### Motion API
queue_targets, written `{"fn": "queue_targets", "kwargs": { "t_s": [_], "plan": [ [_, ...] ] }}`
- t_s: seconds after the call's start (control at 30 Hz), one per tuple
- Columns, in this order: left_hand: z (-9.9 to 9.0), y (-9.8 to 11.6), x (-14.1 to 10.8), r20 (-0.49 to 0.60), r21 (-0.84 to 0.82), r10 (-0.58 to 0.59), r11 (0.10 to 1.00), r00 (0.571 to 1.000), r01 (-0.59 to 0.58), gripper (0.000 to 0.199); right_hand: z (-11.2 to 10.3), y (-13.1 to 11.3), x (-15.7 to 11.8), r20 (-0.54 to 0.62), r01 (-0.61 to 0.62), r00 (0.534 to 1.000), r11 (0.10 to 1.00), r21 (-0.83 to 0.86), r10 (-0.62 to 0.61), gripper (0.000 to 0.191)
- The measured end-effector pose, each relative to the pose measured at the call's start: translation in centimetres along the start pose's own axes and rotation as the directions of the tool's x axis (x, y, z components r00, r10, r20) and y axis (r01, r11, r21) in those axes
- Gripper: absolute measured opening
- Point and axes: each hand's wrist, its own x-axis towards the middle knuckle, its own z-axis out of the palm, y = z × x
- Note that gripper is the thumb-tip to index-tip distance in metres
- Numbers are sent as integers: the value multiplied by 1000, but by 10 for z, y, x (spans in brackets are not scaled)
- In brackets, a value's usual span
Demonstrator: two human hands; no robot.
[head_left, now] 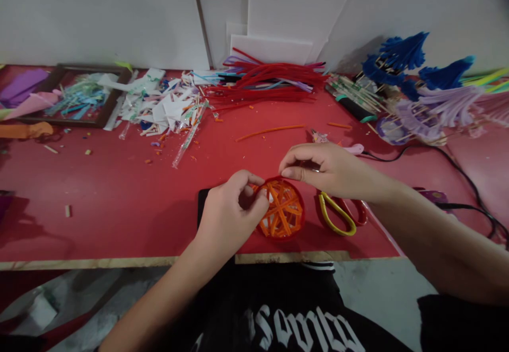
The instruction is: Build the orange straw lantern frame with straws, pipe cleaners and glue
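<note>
A round piece [283,210] lies near the table's front edge, with a fuzzy red rim and orange pipe cleaner strips crossing inside it. My left hand [233,209] is closed, its thumb and forefinger pinching the rim on the left. At the far edge of the rim, my right hand [330,169] is closed with thumb and fingertips pressed together. Whether a loose end sits in that pinch is too small to tell. Scissors [337,218] with yellow and red handles lie under my right wrist, their blades hidden. A flat black object [202,202] is partly covered by my left hand.
Red pipe cleaners [274,79] are heaped at the back. Paper scraps [167,103] and a brown frame [90,120] are to the left. Blue tassel-like pieces [405,52], sticks [356,93] and a black cord [449,158] occupy the right. An orange pipe cleaner [270,132] lies mid-table.
</note>
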Motion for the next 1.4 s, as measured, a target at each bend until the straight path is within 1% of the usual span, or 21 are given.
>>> {"fn": "queue_targets", "kwargs": {
  "t_s": [0.13, 0.3, 0.43, 0.6, 0.7, 0.8, 0.9, 0.97, 1.03, 1.13, 1.2, 1.23, 1.3, 1.37, 1.4],
  "plan": [
    [0, 0, 0, 0, 5, 8, 1000, 1000, -8, 11, 1, 2, -2, -11, -7, 1000, 1000, 29, 8, 18],
    [0, 0, 0, -2, 10, 11, 1000, 1000, -11, 11, 1, 0, -4, -2, -76, 997, 993, 87, 77, 14],
    [0, 1, 1, 8, 18, 9, 1000, 1000, -9, 11, 4, 1, -4, 47, -146, 989, 971, 189, 140, 13],
    [1, 2, 0, 10, 31, 17, 999, 1000, -17, 10, 7, 10, -3, 160, -277, 959, 900, 335, 236, 14],
    [-1, 0, 0, 17, 28, 40, 999, 999, -41, 11, 7, 11, -2, 203, -340, 939, 848, 406, 278, 12],
    [-6, 0, 4, 40, 31, 91, 995, 995, -92, 12, 5, 7, -1, 222, -388, 921, 792, 471, 320, 10],
    [-16, 2, 16, 84, 48, 153, 986, 985, -157, 13, 5, 5, -2, 240, -424, 906, 744, 517, 349, 9],
    [-21, 5, 28, 110, 56, 171, 983, 979, -177, 13, 7, 7, -4, 242, -429, 903, 719, 547, 354, 9],
    [-24, 6, 43, 135, 47, 158, 985, 978, -165, 14, 14, 12, -7, 216, -415, 907, 679, 606, 362, 10],
    [-21, 5, 62, 168, -38, 156, 988, 973, -152, 20, 31, 21, -14, 106, -330, 915, 570, 753, 389, 15],
    [-18, 3, 67, 150, -68, 177, 983, 973, -168, 25, 42, 24, -19, 51, -268, 908, 484, 833, 417, 20],
    [-17, 3, 66, 128, -53, 197, 980, 972, -192, 27, 48, 25, -21, 36, -248, 901, 445, 860, 431, 22],
    [-14, 4, 58, 61, 45, 268, 962, 962, -271, 33, 57, 24, -25, 19, -219, 889, 387, 896, 458, 24],
    [-12, 7, 42, -3, 198, 364, 913, 931, -356, 41, 64, 22, -29, 4, -195, 886, 365, 910, 463, 25],
    [-11, 8, 33, -16, 265, 396, 887, 918, -378, 47, 67, 22, -31, -1, -185, 892, 365, 912, 453, 26]
  ]
}}
